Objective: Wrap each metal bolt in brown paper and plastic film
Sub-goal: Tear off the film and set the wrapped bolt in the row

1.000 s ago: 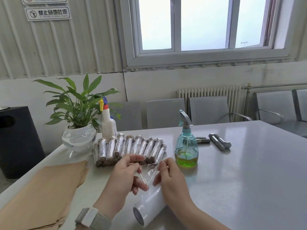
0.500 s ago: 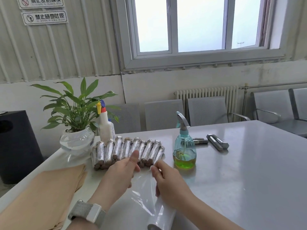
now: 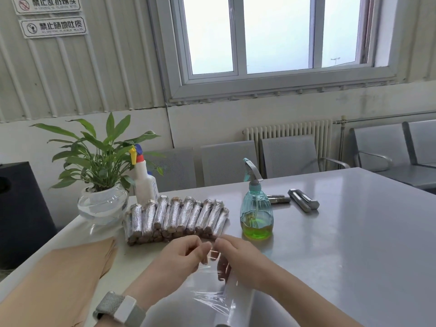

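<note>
Since a second ago we draw clear plastic film [image 3: 207, 274] from its white roll [image 3: 232, 300]; left hand [image 3: 181, 258] and right hand [image 3: 238, 258] pinch its edge, which we should keep taut.

wrapped bolts [image 3: 177, 218] rowed, bare bolts [image 3: 303, 200] behind

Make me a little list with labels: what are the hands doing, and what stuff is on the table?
left hand: pinches the plastic film
right hand: pinches the film, over the film roll
wrapped bolts: row behind the hands
bare bolts: far side, behind the green spray bottle
brown paper: stack at left
plant: glass bowl, far left
</note>
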